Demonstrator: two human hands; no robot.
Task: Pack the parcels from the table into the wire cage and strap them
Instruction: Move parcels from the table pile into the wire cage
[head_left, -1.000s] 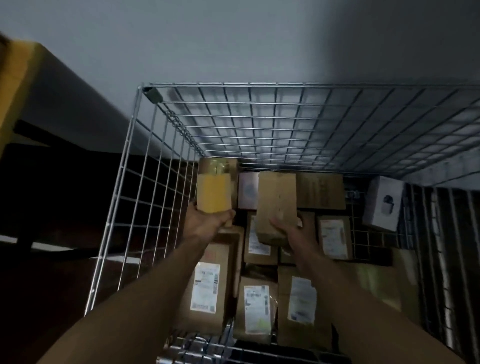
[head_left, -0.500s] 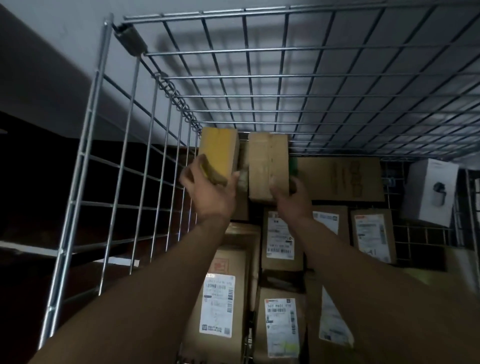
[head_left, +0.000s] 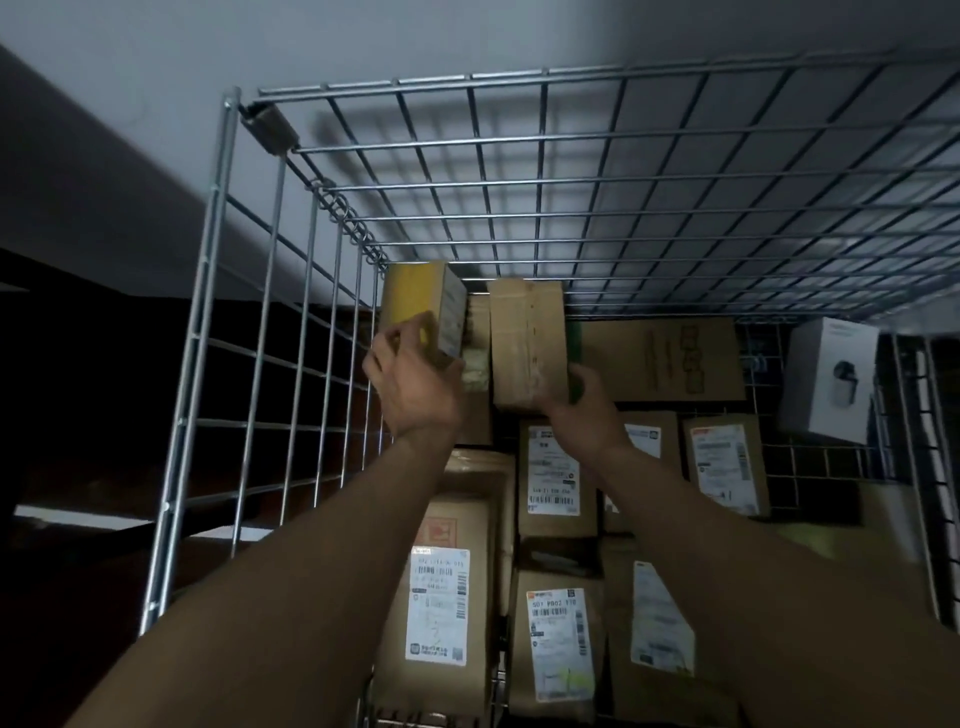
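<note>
A grey wall stands behind our wire cage (head_left: 544, 140). Our left hand (head_left: 415, 384) grips a yellow box (head_left: 410, 299) at the cage's back left corner. Our right hand (head_left: 584, 410) holds a brown taped box (head_left: 527, 343) just beside it, above labelled brown parcels (head_left: 553, 467).

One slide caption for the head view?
Left hand holds a yellow box, right hand a brown box, inside the wire cage.

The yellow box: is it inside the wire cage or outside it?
Inside. The yellow box is within the wire cage, near its far left corner, gripped by the left hand. Whether it rests on something, cannot tell.
</note>
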